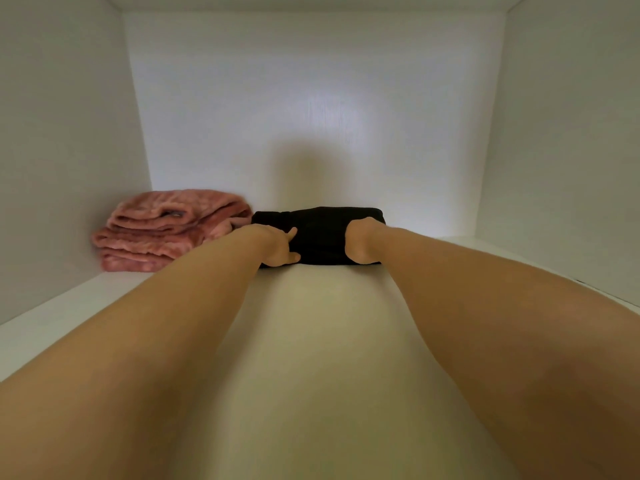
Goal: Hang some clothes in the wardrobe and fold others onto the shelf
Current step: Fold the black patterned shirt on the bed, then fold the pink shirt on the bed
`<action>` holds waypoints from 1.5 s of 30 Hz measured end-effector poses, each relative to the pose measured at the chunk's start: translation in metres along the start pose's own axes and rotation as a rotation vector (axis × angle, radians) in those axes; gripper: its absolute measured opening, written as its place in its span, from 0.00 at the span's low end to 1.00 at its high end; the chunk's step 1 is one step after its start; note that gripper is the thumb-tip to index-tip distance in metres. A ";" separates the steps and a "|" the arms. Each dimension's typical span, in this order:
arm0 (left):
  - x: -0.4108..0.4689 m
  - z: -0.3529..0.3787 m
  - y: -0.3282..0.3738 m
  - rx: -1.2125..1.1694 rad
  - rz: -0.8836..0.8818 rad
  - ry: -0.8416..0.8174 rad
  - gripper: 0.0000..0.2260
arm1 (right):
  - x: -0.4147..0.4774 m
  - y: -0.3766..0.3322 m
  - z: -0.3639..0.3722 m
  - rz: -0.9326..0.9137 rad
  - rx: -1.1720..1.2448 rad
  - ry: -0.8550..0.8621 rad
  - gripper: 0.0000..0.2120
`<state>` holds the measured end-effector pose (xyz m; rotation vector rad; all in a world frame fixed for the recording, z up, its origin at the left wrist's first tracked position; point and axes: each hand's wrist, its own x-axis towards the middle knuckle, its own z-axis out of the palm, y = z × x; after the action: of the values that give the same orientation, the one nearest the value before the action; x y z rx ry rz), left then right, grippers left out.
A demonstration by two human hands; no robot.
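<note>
Forearms are reaching in from the near edge, the left forearm and the right forearm, both bare and running side by side over the white shelf toward its back. Farther in, the left hand is gripping the left end of the folded black garment — its thumb is lying up against the front face, and a finger is curling along the lower edge where cloth is meeting shelf. The right hand is pressing into the garment's right part with the wrist bent. Its fingers are hiding behind the dark cloth, so I cannot tell how far they are closing. The black garment is sitting on the shelf near the back, about mid-width of the compartment — a low, compact, matte bundle with a rounded top edge and faint creases at its left end. Just beside it on the left, a folded pink fleecy garment is lying in thick layers in the back left corner. Behind both, the white back wall is carrying a soft shadow.
</note>
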<state>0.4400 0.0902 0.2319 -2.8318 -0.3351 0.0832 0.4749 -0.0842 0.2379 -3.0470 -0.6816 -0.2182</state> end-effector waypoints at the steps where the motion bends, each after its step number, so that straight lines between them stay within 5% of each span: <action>1: -0.001 0.000 0.001 -0.015 0.000 0.001 0.32 | 0.000 0.001 0.001 -0.003 -0.004 0.004 0.15; 7: -0.024 0.005 0.000 -0.241 -0.012 -0.009 0.30 | -0.011 0.000 0.011 -0.055 -0.051 -0.017 0.07; 13: -0.084 0.003 -0.005 -0.330 -0.037 0.049 0.26 | -0.037 -0.009 -0.004 -0.075 -0.119 -0.137 0.15; 18: -0.151 -0.011 -0.024 -0.575 -0.021 0.270 0.14 | -0.100 -0.046 -0.053 -0.155 0.052 -0.004 0.11; 26: -0.331 0.027 -0.047 -0.622 -0.112 0.827 0.20 | -0.257 -0.114 -0.059 -0.308 0.401 0.299 0.21; 30: -0.451 0.089 -0.039 -0.709 -0.217 1.031 0.22 | -0.345 -0.152 -0.021 -0.376 0.690 0.301 0.26; 38: -0.664 0.219 -0.036 -0.941 -0.614 0.855 0.25 | -0.505 -0.277 0.082 -0.677 0.932 -0.182 0.24; 45: -0.856 0.282 -0.001 -1.007 -1.166 0.880 0.24 | -0.655 -0.361 0.117 -1.201 0.859 -0.516 0.24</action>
<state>-0.4169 -0.0334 -0.0178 -2.4606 -2.0554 -1.8725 -0.2498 -0.0300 0.0249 -1.5634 -1.8913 0.6873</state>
